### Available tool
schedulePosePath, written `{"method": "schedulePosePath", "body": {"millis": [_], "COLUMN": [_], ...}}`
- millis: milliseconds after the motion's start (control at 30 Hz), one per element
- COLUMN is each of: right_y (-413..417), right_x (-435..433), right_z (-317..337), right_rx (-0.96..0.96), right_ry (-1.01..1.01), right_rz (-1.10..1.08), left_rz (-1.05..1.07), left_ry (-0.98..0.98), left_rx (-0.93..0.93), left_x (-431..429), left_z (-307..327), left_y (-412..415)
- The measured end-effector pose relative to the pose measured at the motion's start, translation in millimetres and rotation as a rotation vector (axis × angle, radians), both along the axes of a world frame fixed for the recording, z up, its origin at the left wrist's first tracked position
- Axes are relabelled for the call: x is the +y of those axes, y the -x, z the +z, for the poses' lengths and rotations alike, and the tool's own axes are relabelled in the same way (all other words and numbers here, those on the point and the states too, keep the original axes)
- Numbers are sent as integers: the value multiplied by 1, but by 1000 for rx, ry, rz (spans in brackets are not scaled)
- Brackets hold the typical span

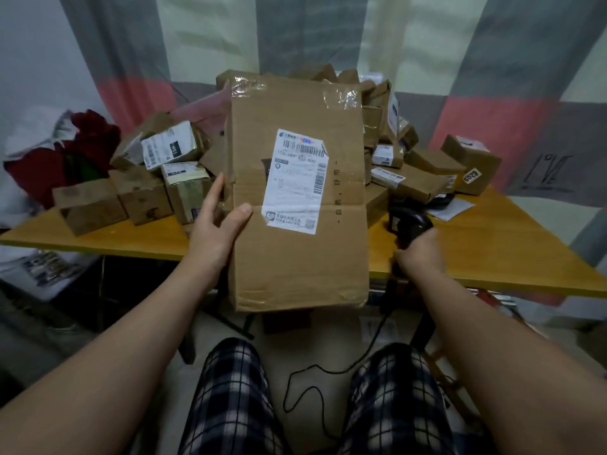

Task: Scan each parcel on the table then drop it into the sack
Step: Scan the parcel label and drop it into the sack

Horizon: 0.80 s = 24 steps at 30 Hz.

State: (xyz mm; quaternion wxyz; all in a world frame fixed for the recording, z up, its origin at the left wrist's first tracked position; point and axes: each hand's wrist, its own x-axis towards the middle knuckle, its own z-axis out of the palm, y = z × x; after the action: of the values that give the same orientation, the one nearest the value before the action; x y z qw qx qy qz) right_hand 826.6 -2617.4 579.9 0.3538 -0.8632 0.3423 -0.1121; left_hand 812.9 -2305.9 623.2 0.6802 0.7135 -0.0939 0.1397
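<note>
A large flat cardboard parcel stands upright in front of me, its white shipping label facing the camera. My left hand grips its left edge, thumb on the front face and fingers behind. My right hand holds a black barcode scanner just right of the parcel, above the table's front edge. A pile of several brown parcels covers the back of the orange table. I cannot make out the sack.
More small boxes lie at the right of the table. A red and white bundle sits at the far left. The scanner's black cable trails to the floor between my knees. A striped curtain hangs behind.
</note>
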Motion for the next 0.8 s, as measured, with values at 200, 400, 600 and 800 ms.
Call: {"method": "schedulePosePath", "body": {"millis": [200,400,600,800], "right_y": [36,92,113,110], "right_x": [12,49,91,112], "right_z": [-1,48,106,139], "right_rx": [-483,-848,-808,-829], "right_ry": [-535,-726,-633,-650], "right_rz": [-110,194,526,576], "left_rz": [17,-2,31,122], "left_ry": [38,0,-32,-28], "left_rx": [-20,-80,-211,-275], "left_x": [-8,-10,-6,-4], "left_z": [-3,2,24,46], "left_y": [0,11,18,16]}}
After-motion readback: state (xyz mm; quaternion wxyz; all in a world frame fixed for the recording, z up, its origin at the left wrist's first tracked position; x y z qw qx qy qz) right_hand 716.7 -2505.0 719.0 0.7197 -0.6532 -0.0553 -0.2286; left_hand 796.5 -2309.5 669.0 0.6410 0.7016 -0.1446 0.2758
